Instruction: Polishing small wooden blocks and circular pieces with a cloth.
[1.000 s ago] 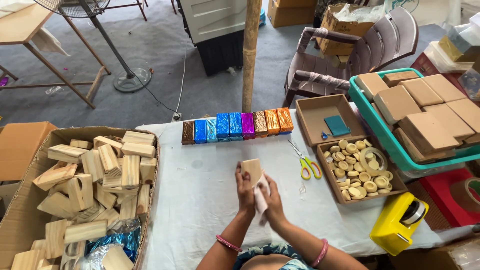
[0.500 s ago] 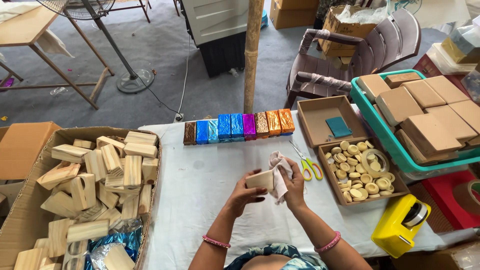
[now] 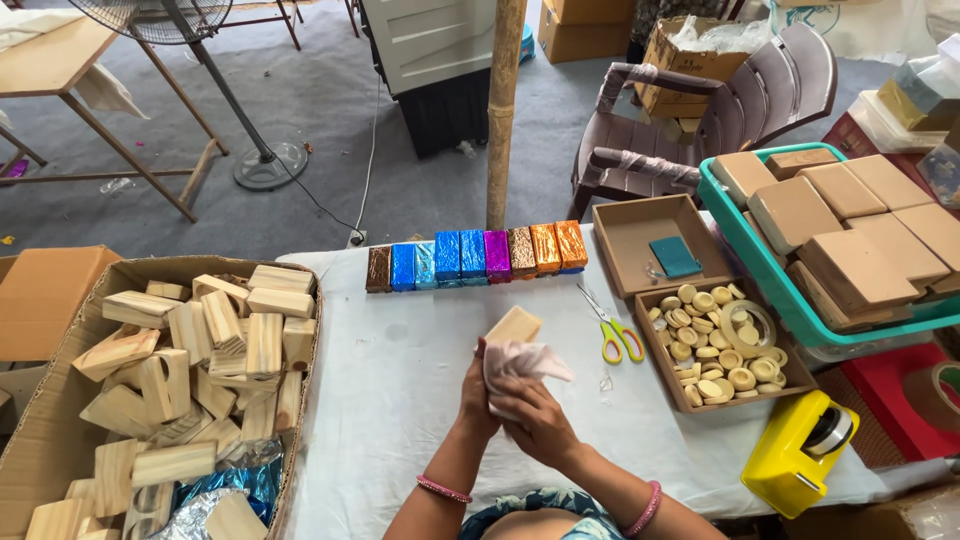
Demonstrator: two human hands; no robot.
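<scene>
My left hand (image 3: 477, 392) holds a pale wooden block (image 3: 514, 325) upright over the white table (image 3: 400, 400). My right hand (image 3: 535, 412) presses a pinkish-white cloth (image 3: 522, 362) against the block's lower part. Both hands meet near the table's middle, in front of a row of foil-wrapped blocks (image 3: 475, 257) in brown, blue, purple and orange.
A cardboard box of plain wooden blocks (image 3: 190, 350) stands at the left. Yellow-handled scissors (image 3: 615, 335), a tray of small wooden rounds (image 3: 715, 350), an open box with a teal pad (image 3: 675, 256), a yellow tape dispenser (image 3: 795, 450) and a teal crate of brown boxes (image 3: 850, 240) lie right.
The block was turned from lying sideways between the hands to standing up, and the cloth shifted from the right side to cover its lower part.
</scene>
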